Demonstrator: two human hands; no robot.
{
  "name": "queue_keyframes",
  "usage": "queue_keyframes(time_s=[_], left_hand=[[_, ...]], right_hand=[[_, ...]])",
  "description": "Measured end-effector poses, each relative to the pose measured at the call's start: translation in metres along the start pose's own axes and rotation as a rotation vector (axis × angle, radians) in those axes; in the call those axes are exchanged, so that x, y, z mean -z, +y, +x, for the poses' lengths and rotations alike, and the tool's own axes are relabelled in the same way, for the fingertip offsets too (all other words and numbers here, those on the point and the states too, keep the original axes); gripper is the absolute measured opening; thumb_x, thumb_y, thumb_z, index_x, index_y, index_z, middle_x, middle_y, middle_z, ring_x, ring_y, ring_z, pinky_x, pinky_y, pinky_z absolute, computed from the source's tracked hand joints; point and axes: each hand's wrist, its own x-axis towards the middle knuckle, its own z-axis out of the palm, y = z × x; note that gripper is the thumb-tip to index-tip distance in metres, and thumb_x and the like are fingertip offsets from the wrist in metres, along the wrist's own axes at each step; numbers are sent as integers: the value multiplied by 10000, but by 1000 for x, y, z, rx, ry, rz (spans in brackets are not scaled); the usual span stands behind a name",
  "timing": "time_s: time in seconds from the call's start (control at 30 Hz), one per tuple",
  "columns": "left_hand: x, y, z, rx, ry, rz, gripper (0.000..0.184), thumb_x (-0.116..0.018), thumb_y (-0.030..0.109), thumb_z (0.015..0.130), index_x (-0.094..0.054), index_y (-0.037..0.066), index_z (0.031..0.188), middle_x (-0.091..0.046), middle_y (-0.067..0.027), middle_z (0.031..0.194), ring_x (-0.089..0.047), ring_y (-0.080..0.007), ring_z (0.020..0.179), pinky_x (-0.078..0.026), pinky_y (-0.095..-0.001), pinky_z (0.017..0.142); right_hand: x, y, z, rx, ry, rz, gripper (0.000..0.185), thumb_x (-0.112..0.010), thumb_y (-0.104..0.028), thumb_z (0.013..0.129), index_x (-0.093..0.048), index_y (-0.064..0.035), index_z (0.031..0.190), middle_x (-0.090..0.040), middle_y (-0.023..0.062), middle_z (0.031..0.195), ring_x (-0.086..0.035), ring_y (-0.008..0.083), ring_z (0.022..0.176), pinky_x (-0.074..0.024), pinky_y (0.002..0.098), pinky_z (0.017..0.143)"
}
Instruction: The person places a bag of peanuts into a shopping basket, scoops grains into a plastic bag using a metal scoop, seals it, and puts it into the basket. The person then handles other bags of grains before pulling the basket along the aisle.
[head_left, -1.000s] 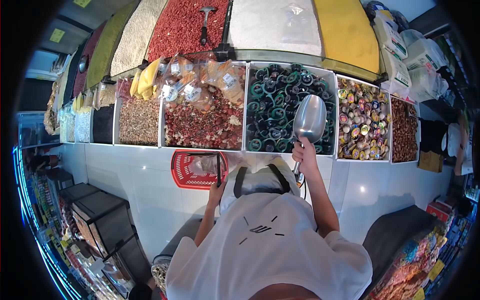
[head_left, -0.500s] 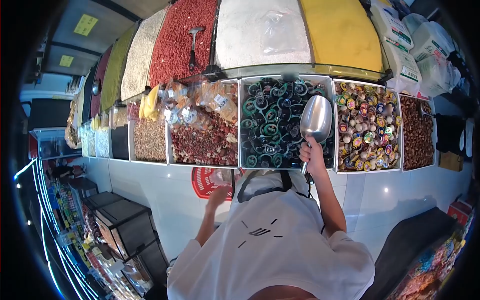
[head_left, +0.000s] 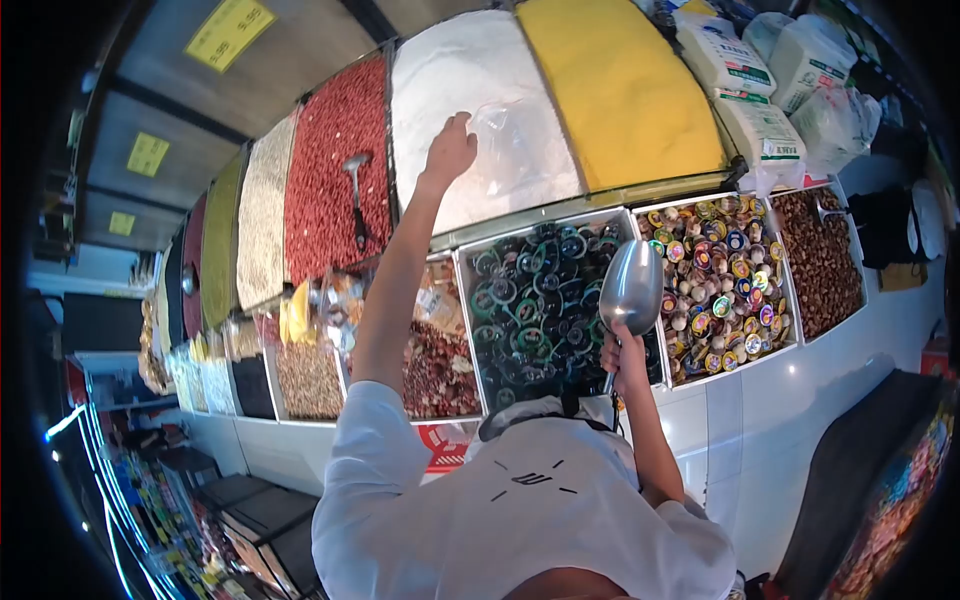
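Left hand (head_left: 452, 148) has come off the red basket (head_left: 446, 443) and now reaches up over the bed of white grain (head_left: 445, 65); camera view has swung too, and the basket is mostly hidden behind the near side of the trays and the shirt. Right hand (head_left: 626, 358) keeps its grip on the scoop (head_left: 632, 285).

Clear plastic bag (head_left: 515, 145) lies on the white grain, toward its right and near edges. Left fingers look loose, nothing seen in them, just beside the bag's left side; contact, can't tell. Right fingers wrap the scoop's handle, scoop head pointing away from the body, above the right edge of the tray of green-ringed packs (head_left: 473, 340). No load visible on the scoop.

Progress: scoop already in hand, bag not yet gripped or lifted as far as shown, nothing scooped that I can see. Judged early on. Separate ladle (head_left: 356, 195) rests on the red nuts (head_left: 330, 130), past the white grain's left edge, untouched.
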Motion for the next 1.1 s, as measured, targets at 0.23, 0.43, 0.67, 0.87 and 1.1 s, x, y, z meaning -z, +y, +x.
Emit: queue_keyframes(time_s=[0.23, 0.43, 0.67, 0.87, 1.1], left_hand=[[-36, -17, 66, 304, -211, -119, 469, -553, 149, 802, -414, -11, 1220, -573, -177, 996, -596, -268, 749, -487, -354, 632], [34, 7, 39, 178, -441, -406, 220, -568, 140, 825, -580, 27, 1014, -585, -62, 845, -536, -106, 578, -453, -254, 499], [165, 34, -31, -138, -222, -82, 116, -568, 88, 826, -581, -4, 894, -577, -84, 810, -573, -197, 688, -450, -288, 608], [221, 29, -90, -125, -58, 158, 124, -557, 61, 795, -588, 5, 902, -578, -137, 892, -582, -330, 796, -471, -383, 696], [250, 14, -146, -25, -27, 281, 103, -573, 46, 774, -591, 3, 865, -574, -114, 872, -588, -311, 753, -478, -362, 663]], right_hand=[[14, 1, 7, -24, 37, -4, 192, -557, -261, 847, -422, -126, 826, -275, -71, 518, -245, 31, 389, -166, 197, 344], [0, -31, 16, -20, -44, -131, 272, -635, -222, 822, -439, -107, 673, -320, -67, 491, -308, 39, 366, -228, 202, 334], [-48, -109, 43, -89, -396, -403, 315, -574, 5, 776, -430, -34, 1054, -408, -30, 634, -359, 26, 452, -279, 188, 364], [-112, -146, 97, -166, -446, -722, 106, -519, -130, 849, -460, -42, 836, -469, 15, 680, -368, 48, 470, -283, 186, 371], [-145, -145, 178, -66, -273, -1193, 178, -525, -187, 838, -483, -32, 762, -478, 25, 666, -313, 60, 407, -233, 222, 317]])
